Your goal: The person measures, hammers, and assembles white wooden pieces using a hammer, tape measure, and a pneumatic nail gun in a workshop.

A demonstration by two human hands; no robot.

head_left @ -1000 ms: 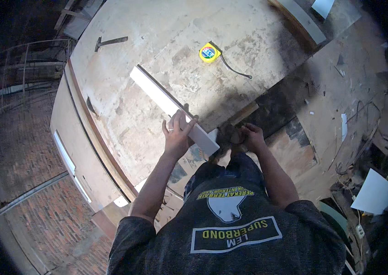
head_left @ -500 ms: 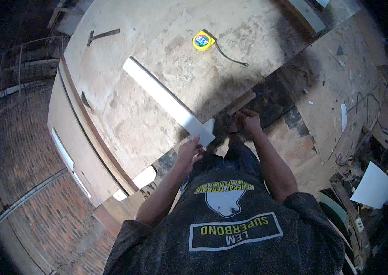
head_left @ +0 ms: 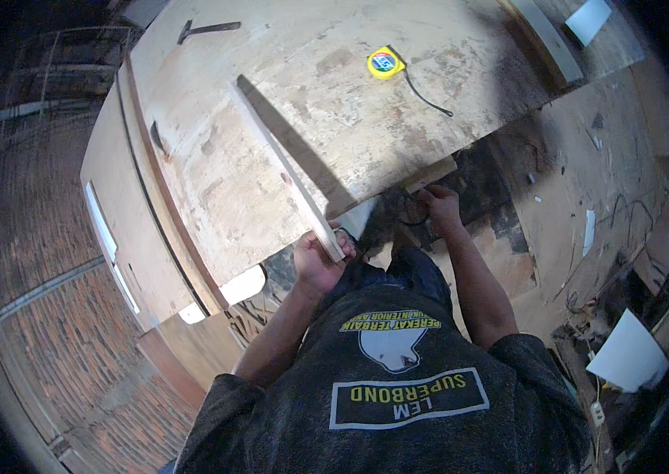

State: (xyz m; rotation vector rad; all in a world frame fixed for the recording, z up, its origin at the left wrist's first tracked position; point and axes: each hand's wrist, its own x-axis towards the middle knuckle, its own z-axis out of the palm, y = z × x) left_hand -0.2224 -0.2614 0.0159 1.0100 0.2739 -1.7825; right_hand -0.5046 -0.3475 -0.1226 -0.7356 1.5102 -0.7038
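My left hand (head_left: 320, 262) grips the near end of a long, narrow board strip (head_left: 300, 192). The strip is tipped on its edge, so its thin pale side faces up, and it reaches away over the worktable (head_left: 216, 186), casting a dark shadow to its right. Below the table's front edge my right hand (head_left: 440, 208) is closed, fingers curled. A short pale wooden piece (head_left: 433, 174) lies right beyond those fingers; whether they hold it is unclear. Farther off on the tabletop rests a yellow tape measure (head_left: 385, 62) with a dark strap.
A hammer (head_left: 208, 30) lies at the table's far left. Another long board (head_left: 544, 43) lies at the far right. White offcuts and scraps litter the floor to the right, near a white panel (head_left: 629, 351). A brick surface (head_left: 30, 205) shows at left.
My left hand has turned the strip from its white face up onto its edge. The right hand stays closed beside the wooden piece. The view has shifted slightly.
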